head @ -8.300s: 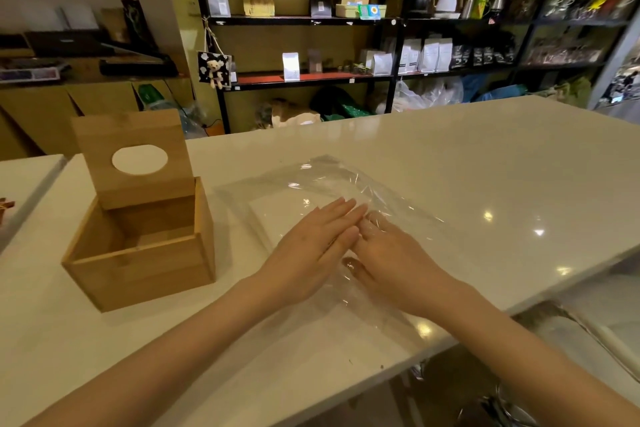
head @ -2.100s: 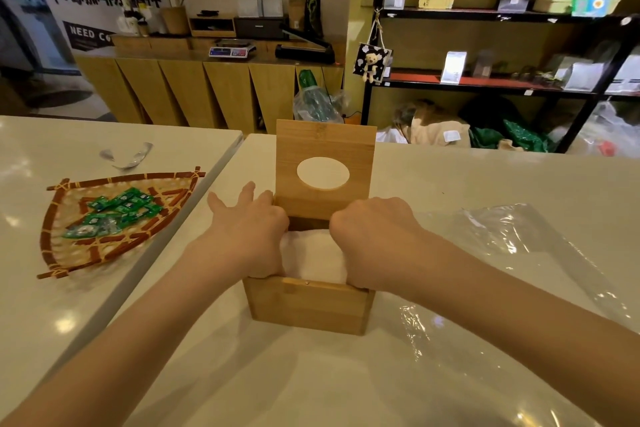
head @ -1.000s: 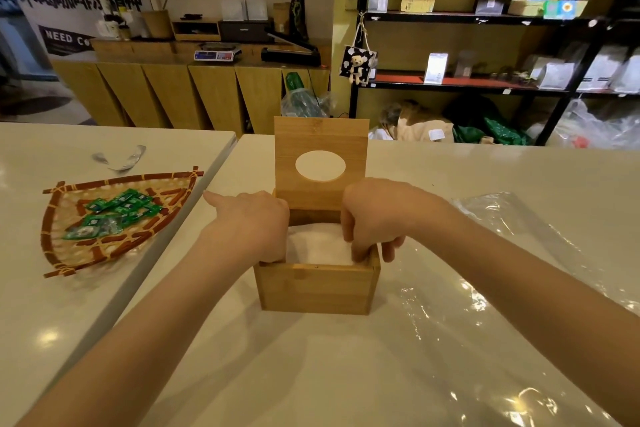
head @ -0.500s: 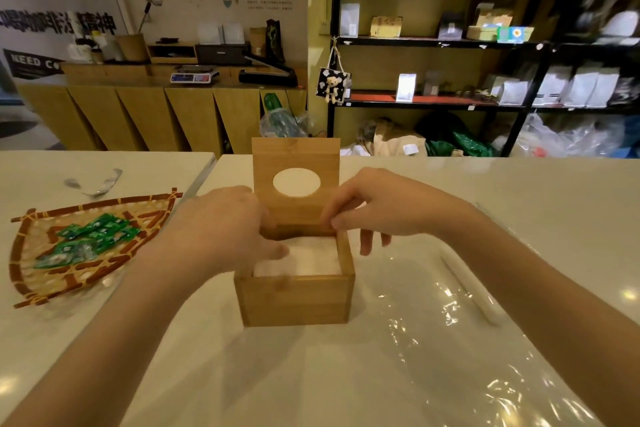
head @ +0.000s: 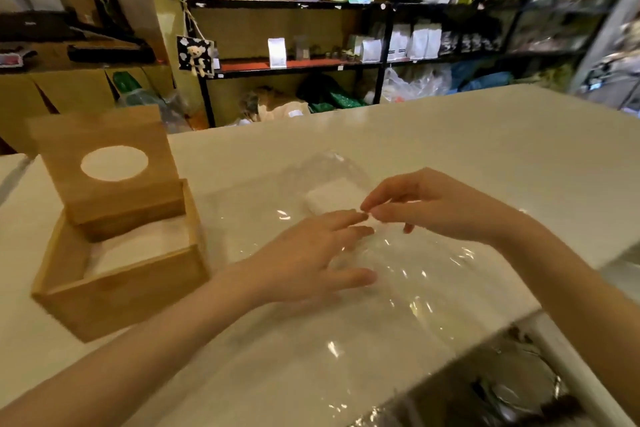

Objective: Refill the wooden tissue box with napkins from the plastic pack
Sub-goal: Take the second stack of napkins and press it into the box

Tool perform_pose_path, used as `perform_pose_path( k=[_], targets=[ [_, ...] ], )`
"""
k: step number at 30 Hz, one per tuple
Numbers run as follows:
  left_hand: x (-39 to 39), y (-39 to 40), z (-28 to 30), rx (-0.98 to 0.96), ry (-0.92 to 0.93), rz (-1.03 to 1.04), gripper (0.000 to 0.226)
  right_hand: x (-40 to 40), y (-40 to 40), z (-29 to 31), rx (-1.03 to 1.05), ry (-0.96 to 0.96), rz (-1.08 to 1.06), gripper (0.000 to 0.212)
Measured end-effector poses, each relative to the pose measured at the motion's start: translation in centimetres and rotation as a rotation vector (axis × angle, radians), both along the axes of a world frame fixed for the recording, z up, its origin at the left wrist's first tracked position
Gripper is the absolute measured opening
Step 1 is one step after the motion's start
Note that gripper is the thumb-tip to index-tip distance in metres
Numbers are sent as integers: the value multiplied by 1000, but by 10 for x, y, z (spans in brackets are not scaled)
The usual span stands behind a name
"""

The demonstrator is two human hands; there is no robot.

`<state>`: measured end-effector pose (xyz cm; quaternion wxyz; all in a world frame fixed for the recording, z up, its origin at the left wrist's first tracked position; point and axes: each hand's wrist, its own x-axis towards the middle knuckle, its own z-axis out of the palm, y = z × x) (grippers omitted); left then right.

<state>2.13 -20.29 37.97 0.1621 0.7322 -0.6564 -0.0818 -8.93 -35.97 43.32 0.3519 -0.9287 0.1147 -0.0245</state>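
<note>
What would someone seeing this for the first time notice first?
Probably the wooden tissue box at the left, lid up and white napkins inside. Next, the left hand and right hand meeting over the clear plastic pack mid-counter, more napkins visible under the film.

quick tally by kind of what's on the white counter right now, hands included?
Wooden tissue box, lid up: 1
Napkin stacks: 2, one in the box, one in the plastic pack
Clear plastic pack: 1
Hands: 2, left hand and right hand, both at the pack
Total: 6
</note>
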Motion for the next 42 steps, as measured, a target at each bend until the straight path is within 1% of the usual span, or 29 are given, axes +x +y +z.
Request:
perform_pose_path(
  k=[2,7,10,13,15,17,20,21,22,24,25,28,29,31,33,34,36,37,38,39,40,41,42],
  targets=[
    [-2,-16,-16,22,-47,-38,81,-22,-12,-14,5,15,-65,19],
    [-16,-34,-36,91,-138,-154,87,-68,-21,-40,-14,-10,-176,19],
    [-19,-35,-45,114,-202,-174,81,-87,-21,-48,30,-88,-232,18],
    [-17,-35,-52,87,-228,-196,67,-102,-21,-54,169,-146,-247,17],
    [-15,-36,-54,60,-229,-197,60,-109,-20,-54,273,-177,-252,17],
    [-15,-37,-54,54,-224,-193,57,-113,-20,-55,329,-177,-239,19],
    [-14,-38,-50,18,-146,-176,64,-115,-20,-56,352,-93,-158,27],
    [-13,-38,-47,9,-102,-163,63,-113,-18,-58,345,-50,-116,28],
    [-13,-39,-44,3,-44,-151,59,-110,-17,-61,302,-8,-72,29],
    [-12,-39,-36,-14,71,-137,52,-99,-12,-69,138,64,-7,34],
    [-12,-39,-33,-30,98,-134,49,-91,-7,-71,48,75,19,38],
    [-12,-38,-24,-89,87,-125,46,-63,12,-79,-162,-2,113,48],
    [-11,-37,-21,-104,72,-121,47,-52,16,-83,-241,-21,116,49],
    [-3,-38,-18,-149,59,-70,57,-29,19,-91,-414,-8,92,54],
    [16,-44,-16,-176,77,91,64,-9,17,-96,-549,16,79,70],
    [28,-48,-18,-164,69,191,62,-1,18,-95,-564,23,73,77],
    [50,-58,-24,-130,71,379,51,13,19,-93,-540,26,61,82],
    [58,-61,-28,-134,123,436,49,20,20,-94,-571,-18,50,85],
    [63,-62,-32,-144,223,481,49,26,20,-97,-621,-51,24,86],
    [67,-61,-36,-144,331,516,50,30,22,-94,-609,-12,2,84],
    [70,-60,-41,-134,406,538,50,34,21,-97,-663,-60,-36,82],
    [72,-59,-46,-109,436,554,50,37,21,-97,-626,-14,-24,84],
    [74,-58,-51,-89,451,571,48,39,20,-103,-627,-69,4,89]
  ],
)
